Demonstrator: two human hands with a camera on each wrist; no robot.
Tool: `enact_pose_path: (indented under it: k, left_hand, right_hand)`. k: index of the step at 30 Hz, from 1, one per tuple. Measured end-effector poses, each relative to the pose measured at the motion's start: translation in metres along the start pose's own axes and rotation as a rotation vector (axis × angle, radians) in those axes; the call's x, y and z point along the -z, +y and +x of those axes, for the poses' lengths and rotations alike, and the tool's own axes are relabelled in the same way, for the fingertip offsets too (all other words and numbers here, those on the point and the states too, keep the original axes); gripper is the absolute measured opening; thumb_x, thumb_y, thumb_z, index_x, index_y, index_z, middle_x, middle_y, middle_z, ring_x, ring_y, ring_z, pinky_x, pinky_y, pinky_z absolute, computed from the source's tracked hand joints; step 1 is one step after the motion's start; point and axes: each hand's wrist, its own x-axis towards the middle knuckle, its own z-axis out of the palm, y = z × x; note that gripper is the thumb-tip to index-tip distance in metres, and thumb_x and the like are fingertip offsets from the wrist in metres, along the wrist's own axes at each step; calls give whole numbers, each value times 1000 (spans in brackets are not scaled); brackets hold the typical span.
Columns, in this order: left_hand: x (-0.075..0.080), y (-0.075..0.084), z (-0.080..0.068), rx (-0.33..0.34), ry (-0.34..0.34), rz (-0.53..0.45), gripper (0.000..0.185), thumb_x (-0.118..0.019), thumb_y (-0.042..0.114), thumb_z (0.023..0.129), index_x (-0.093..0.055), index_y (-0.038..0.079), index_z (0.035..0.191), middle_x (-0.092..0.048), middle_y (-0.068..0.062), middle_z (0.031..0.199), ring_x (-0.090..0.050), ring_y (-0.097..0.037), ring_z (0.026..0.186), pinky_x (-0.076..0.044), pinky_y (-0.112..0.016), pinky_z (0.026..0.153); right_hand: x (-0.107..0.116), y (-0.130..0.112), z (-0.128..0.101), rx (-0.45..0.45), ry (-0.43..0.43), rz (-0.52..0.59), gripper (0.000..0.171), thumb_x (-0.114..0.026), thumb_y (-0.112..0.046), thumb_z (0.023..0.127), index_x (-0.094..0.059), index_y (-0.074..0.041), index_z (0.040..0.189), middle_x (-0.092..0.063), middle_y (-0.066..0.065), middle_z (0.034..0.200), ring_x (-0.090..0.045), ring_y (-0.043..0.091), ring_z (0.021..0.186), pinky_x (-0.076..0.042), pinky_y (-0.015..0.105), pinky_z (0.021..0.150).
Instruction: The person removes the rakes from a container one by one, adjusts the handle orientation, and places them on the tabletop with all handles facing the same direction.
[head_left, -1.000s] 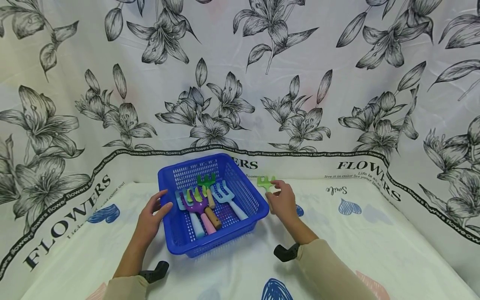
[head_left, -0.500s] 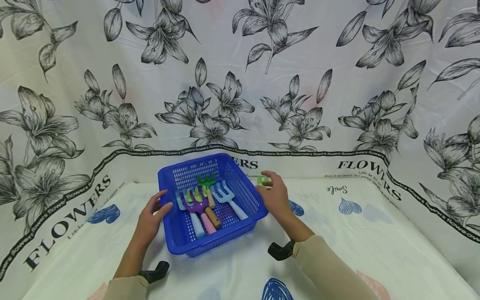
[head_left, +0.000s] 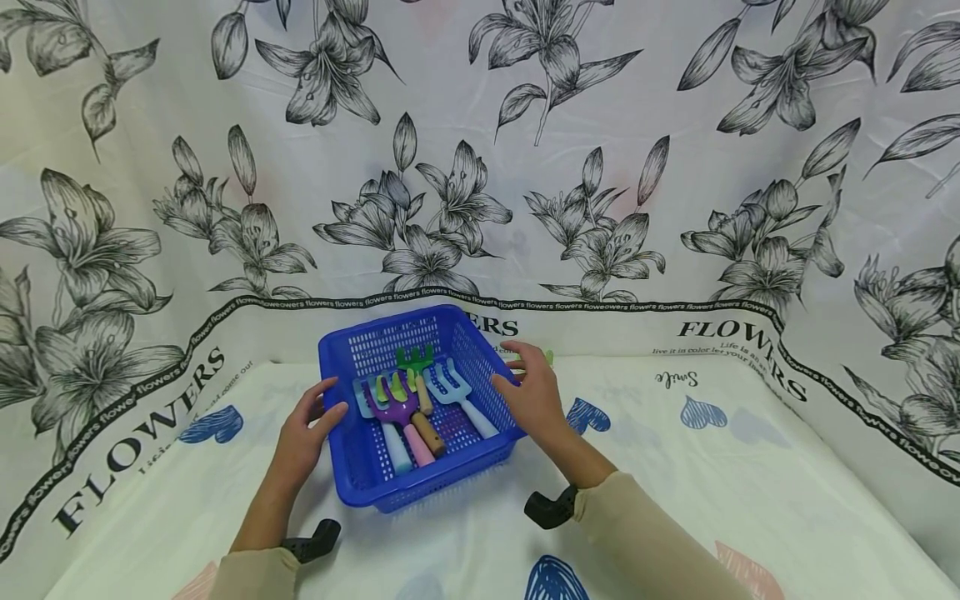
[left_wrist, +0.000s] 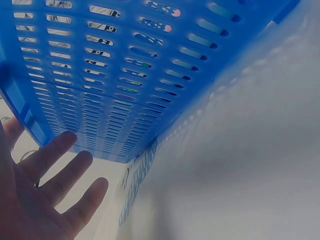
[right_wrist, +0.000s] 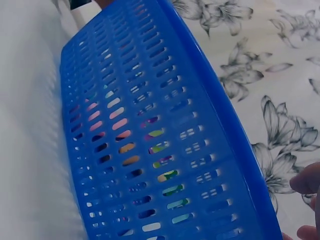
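Observation:
A blue plastic basket [head_left: 442, 482] stands on the cloth, holding several small hand forks. Among them are a purple fork [head_left: 392, 407] with a pink handle, a light-blue fork [head_left: 450, 383] and a dark green fork [head_left: 415, 358]; wooden handles lie between. My left hand [head_left: 300, 433] is at the left rim, thumb and fingers apart; in the left wrist view its fingers extend beside the perforated wall. My right hand [head_left: 534, 392] is at the right rim, fingers loosely bent, with nothing visible in them. Behind it, a light green fork [head_left: 550, 357] is mostly hidden.
A white cloth [head_left: 645, 500] printed with hearts covers the table. Behind the basket rises a flower-printed curtain [head_left: 600, 258]. A black wrist mount [head_left: 551, 508] sits on the right forearm, and another mount [head_left: 315, 542] on the left.
My right hand has moved left from the light green fork, which it was touching, to the basket's right rim. The fork stays behind on the cloth. My left hand has hardly moved.

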Motion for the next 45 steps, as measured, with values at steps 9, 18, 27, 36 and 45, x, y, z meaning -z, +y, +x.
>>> enact_pose_path:
  k: [9, 18, 27, 36, 45]
  left_hand:
    - [2, -2, 0, 7, 0, 6, 73, -52, 55, 94, -27, 21, 154, -31, -20, 153, -33, -45, 135, -33, -65, 100]
    - [3, -2, 0, 7, 0, 4, 73, -52, 55, 95, -27, 20, 154, -32, -21, 152, -34, -45, 135, -32, -66, 101]
    - [2, 1, 1, -2, 4, 4, 72, -52, 54, 95, -28, 20, 153, -32, -21, 153, -35, -45, 135, -32, -66, 101]
    - [2, 0, 0, -21, 16, 17, 67, -51, 50, 97, -31, 17, 152, -34, -26, 150, -35, -47, 134, -28, -68, 103]
    - [0, 1, 0, -22, 7, 6, 66, -50, 50, 97, -31, 18, 152, -33, -23, 151, -34, -46, 134, -29, -69, 102]
  right_hand:
    - [-6, -11, -1, 12, -52, 49, 49, -71, -10, 89, -53, -13, 135, -49, 9, 135, -59, 29, 112, -53, 42, 87]
    - [-17, -25, -2, 2, -200, 57, 57, -72, -14, 89, -47, -16, 140, -46, 9, 140, -59, 26, 112, -54, 38, 85]
    - [-21, -20, 7, -41, -354, -71, 67, -73, -21, 87, -41, -19, 146, -39, 8, 150, -57, 29, 118, -52, 46, 90]
    - [-25, -13, 16, -92, -609, -135, 73, -75, -29, 86, -40, -19, 148, -44, 9, 147, -47, 30, 128, -42, 51, 100]
    - [-27, -12, 19, -116, -788, -201, 70, -74, -31, 87, -42, -18, 147, -44, 14, 147, -39, 34, 135, -35, 54, 106]
